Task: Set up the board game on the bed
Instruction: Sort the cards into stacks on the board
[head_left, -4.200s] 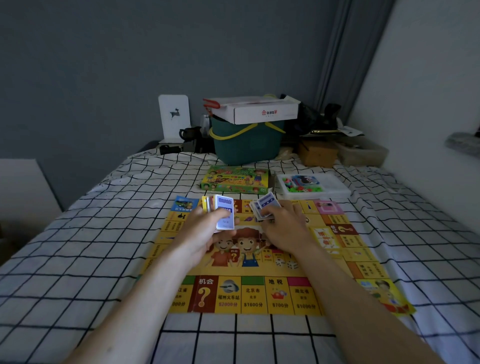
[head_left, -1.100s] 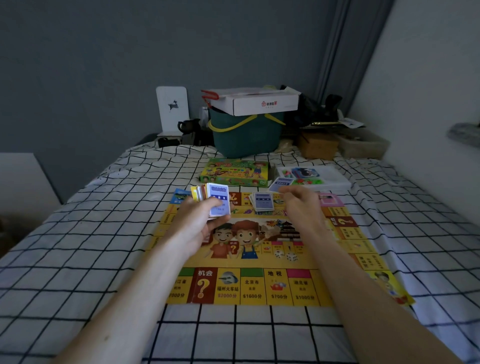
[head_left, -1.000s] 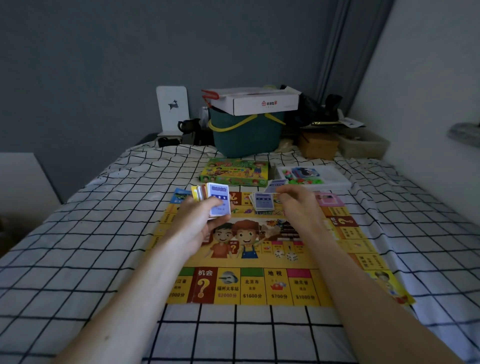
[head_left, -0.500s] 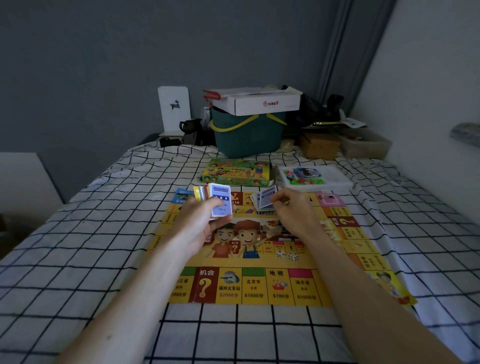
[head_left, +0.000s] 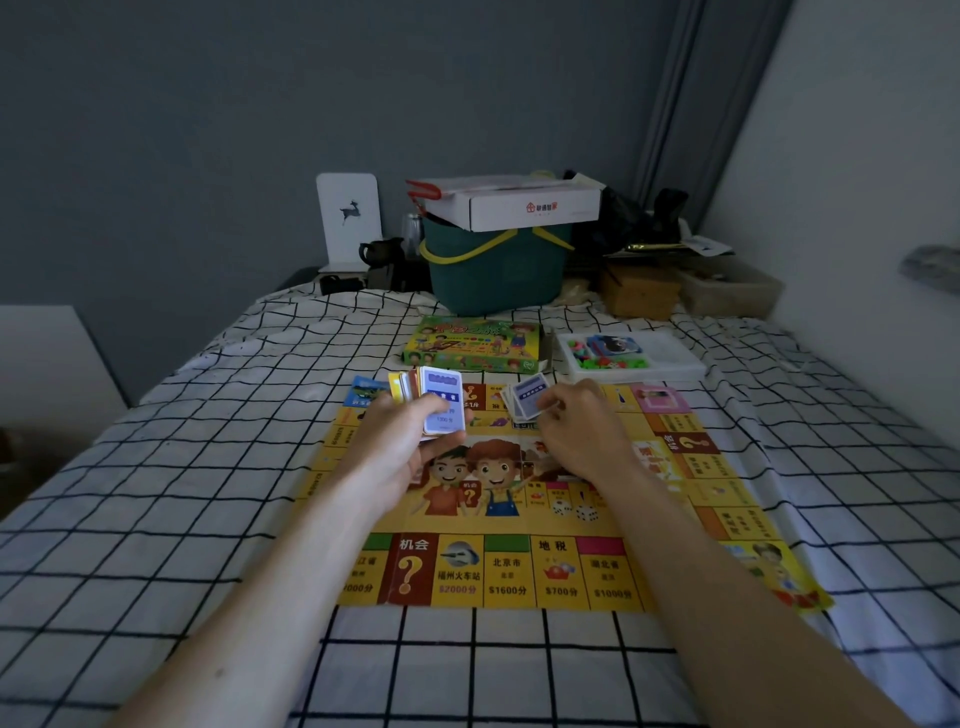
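Bed (head_left: 171, 467) covered in a white sheet with black grid. Game board (head_left: 519, 566) lies flat on it, yellow border squares, cartoon children at centre.

Left hand (head_left: 410, 441) raised over the board's far-left part, fingers and thumb curled round a stack of cards (head_left: 434, 402). Front card is blue and white and faces the camera; yellow and red card edges fan out behind it, to the left of the grip. A blue corner square of the board shows just left of that hand.

Between the two hands: bare board with red and yellow squares. Below the hands, nearer the camera, two dice (head_left: 574, 510) rest on the board's centre art, side by side.

Right hand (head_left: 582, 428) close to the left one, fingers curled, pinching a blue-backed card (head_left: 529, 397) at its lower edge. The card is tilted. A small pile of cards (head_left: 511, 408) sits under and just left of this grip; whether the pinched card touches the pile, cannot tell.

Beyond the hands, off the board's far edge: green game box (head_left: 475, 345), and to its right a clear plastic tray (head_left: 631, 356) with small coloured pieces inside. Farther back, a green bucket (head_left: 496, 270) with a yellow handle, a white carton (head_left: 519, 202) resting on top of it. White stand with a deer figure (head_left: 349, 221) left of the bucket.
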